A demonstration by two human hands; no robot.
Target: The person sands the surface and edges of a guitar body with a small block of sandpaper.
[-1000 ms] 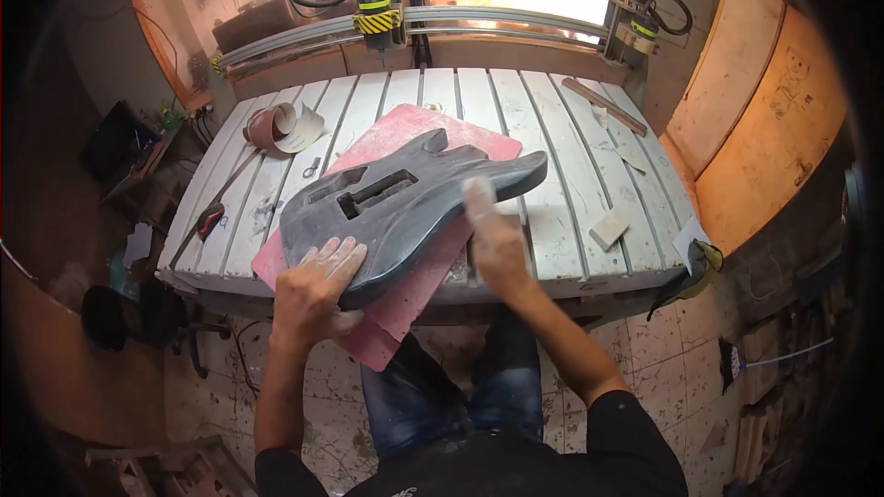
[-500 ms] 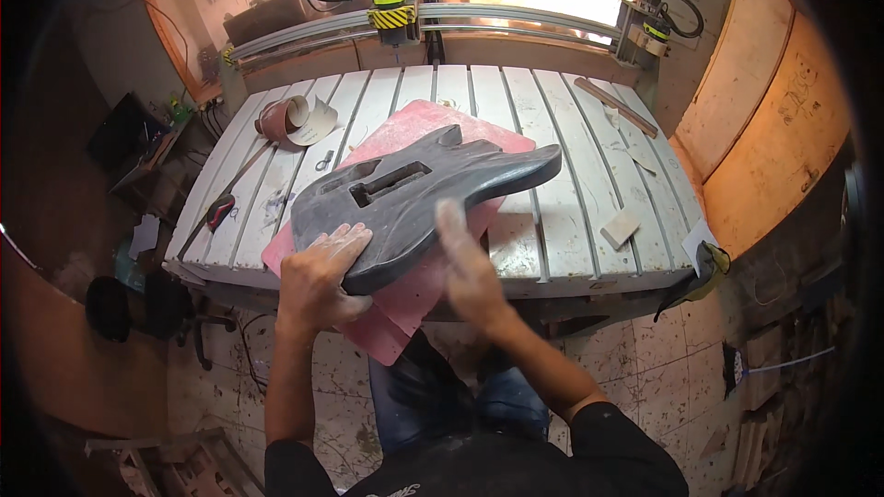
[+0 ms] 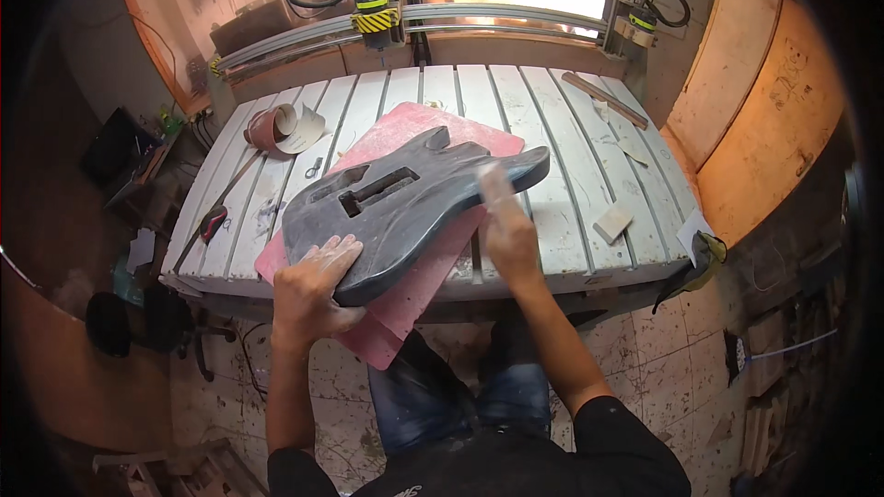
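A dark grey electric guitar body (image 3: 419, 230) lies at a slant on a pink sheet (image 3: 396, 133), its cavities facing up. My left hand (image 3: 318, 287) grips its near left end, fingers spread over the top face and thumb down at the side. At the right edge of the body, near the horn, is my right hand (image 3: 511, 235), dusty and smeared by motion. Its fingertips touch or nearly touch that edge; whether anything sits under them cannot be made out.
The slotted white table (image 3: 571, 239) holds a brown abrasive roll (image 3: 267, 129), a red-and-black handled tool (image 3: 213, 221), a pale block (image 3: 613, 221) and a wooden strip (image 3: 605, 99). A gantry spindle (image 3: 376, 23) hangs at the back. A dark glove (image 3: 695, 267) drapes over the right corner.
My right hand has slid along the body's right edge, away from me and rightward toward the horn. My left hand keeps its hold. The whole view has shifted slightly.
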